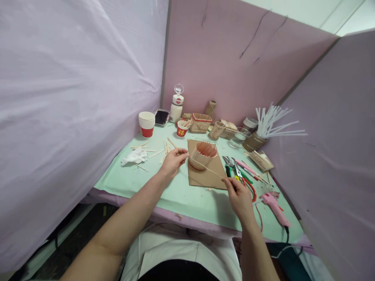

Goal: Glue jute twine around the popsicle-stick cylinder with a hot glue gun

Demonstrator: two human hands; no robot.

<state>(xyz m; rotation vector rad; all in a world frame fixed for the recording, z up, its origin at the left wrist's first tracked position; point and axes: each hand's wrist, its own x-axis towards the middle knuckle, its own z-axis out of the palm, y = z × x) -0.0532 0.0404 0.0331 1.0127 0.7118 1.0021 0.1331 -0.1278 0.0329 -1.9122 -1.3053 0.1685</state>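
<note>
A round cup-like piece (200, 160) made of wooden sticks, reddish inside, stands on a brown cardboard sheet (205, 180). A thin pale cord (212, 171) runs around its near side and out to the right. At the piece's left edge, my left hand (175, 161) pinches the cord between thumb and fingertips. My right hand (238, 196), lower and to the right by the cardboard's corner, grips the other stretch of cord, which looks taut.
Scissors (238, 171), pliers and a pink glue gun (274, 207) lie at the right. Loose sticks and a white tissue (135, 156) are at the left. Paper cups (147, 124), a bottle (176, 109), a stick basket (200, 124) and white glue sticks (271, 123) line the back.
</note>
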